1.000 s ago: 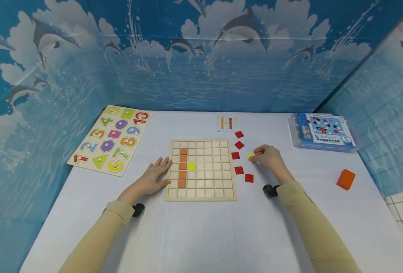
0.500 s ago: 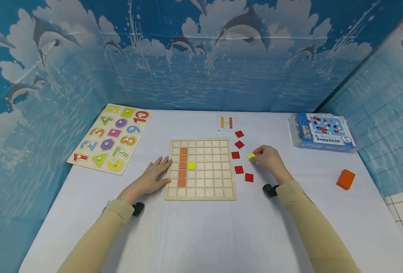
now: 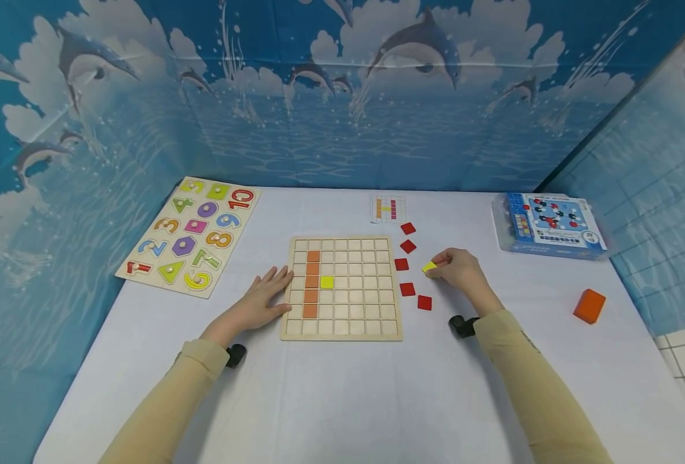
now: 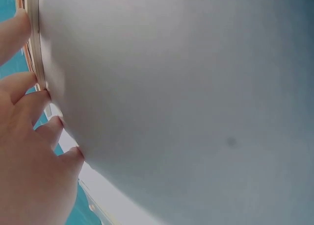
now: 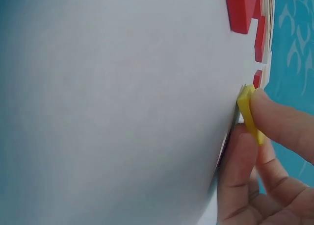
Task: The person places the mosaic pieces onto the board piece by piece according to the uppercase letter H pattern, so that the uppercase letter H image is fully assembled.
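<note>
My right hand (image 3: pixel 459 269) pinches a yellow square tile (image 5: pixel 248 112) between thumb and fingers, low over the white tablecloth to the right of the wooden grid board (image 3: pixel 342 336). Spread fingers of my left hand (image 3: pixel 256 301) rest at the board's left edge, with the fingertips against its side in the left wrist view. On the board, a column of orange tiles (image 3: pixel 311 281) fills cells near the left. One yellow tile (image 3: pixel 327 282) sits beside that column. Several loose red tiles (image 3: pixel 401 264) lie between the board and my right hand.
A small pattern card (image 3: pixel 388 209) lies behind the board. At the far left is a number puzzle board (image 3: pixel 188 237). A blue boxed set (image 3: pixel 553 225) stands at the back right, with an orange block (image 3: pixel 589 306) in front of it. A dolphin-print curtain (image 3: pixel 342 129) hangs behind the table.
The right hand keeps the yellow tile pinched at nearly the same spot, the tile turned slightly. The left hand stays at the board's edge.
</note>
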`<state>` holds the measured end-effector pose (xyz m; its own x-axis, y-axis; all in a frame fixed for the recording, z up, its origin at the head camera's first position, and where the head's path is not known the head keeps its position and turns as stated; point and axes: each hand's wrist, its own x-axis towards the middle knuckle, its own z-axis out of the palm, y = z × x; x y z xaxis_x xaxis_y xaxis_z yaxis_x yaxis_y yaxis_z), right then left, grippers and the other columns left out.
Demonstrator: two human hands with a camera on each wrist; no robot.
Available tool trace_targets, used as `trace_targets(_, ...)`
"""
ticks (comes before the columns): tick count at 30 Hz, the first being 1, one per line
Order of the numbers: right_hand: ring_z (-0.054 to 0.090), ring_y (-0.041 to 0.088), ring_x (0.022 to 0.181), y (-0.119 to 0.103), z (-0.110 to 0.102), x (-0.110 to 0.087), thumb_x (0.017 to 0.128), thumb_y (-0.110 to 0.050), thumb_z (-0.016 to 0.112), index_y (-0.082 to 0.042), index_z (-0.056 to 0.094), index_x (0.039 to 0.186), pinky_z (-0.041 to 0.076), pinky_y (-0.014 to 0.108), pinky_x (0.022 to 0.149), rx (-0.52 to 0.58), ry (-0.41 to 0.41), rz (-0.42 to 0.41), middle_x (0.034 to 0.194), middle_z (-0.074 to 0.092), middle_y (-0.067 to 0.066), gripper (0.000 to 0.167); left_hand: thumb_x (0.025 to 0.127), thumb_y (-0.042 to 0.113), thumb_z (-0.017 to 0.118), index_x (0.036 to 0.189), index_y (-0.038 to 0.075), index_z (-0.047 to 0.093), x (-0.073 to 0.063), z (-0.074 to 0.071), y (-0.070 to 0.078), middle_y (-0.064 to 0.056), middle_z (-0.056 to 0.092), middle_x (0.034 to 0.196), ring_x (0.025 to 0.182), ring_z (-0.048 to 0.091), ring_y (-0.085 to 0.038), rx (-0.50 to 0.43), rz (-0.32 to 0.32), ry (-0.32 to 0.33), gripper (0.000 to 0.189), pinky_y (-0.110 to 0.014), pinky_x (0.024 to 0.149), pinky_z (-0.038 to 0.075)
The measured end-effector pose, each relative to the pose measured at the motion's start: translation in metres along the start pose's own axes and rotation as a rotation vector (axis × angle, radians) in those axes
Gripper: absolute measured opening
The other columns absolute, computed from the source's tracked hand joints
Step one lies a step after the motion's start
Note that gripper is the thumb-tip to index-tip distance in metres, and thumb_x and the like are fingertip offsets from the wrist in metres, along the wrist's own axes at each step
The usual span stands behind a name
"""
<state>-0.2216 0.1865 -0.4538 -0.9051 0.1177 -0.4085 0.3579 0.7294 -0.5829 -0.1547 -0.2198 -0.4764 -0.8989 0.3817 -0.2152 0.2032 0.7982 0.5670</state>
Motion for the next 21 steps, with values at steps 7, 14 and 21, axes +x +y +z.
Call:
trace_targets(7,0.058,0.026,0.093,-0.003,-0.001,-0.003,0.091,-0.022,0.071,-0.002,0.06,0.119,0.054,0.03,0.083,0.085,-0.005,-0.042,0.106,0.062,0.016,0.036,0.096,0.024,0.064,0.156,0.007,0.026,-0.001,-0.001,0.001,-0.014,0.016,0.165,0.153,0.004,-0.036,0.022,-0.003,-0.009,0.074,-0.057,0.124,0.001)
trace_targets(14,0.06,0.025,0.097,-0.027,0.012,-0.011,0.091,-0.023,0.071,-0.005,0.064,0.118,0.053,0.031,0.089,0.176,-0.04,-0.106,0.11,0.066,0.015,0.033,0.096,0.025,0.064,0.156,0.007,0.025,0.001,0.0,0.0,-0.014,0.016,0.165,0.153,0.004,-0.037,0.022,-0.005,-0.01,0.074,-0.057,0.123,0.0)
trace_targets(21,0.065,0.025,0.089,-0.058,0.035,-0.02,0.09,-0.022,0.072,-0.007,0.069,0.111,0.054,0.03,0.082,0.189,-0.123,-0.215,0.103,0.071,0.011,0.026,0.096,0.027,0.063,0.157,0.01,0.024,0.002,0.002,-0.001,-0.01,0.014,0.166,0.154,0.002,-0.033,0.02,-0.034,-0.025,0.074,-0.054,0.125,-0.001)
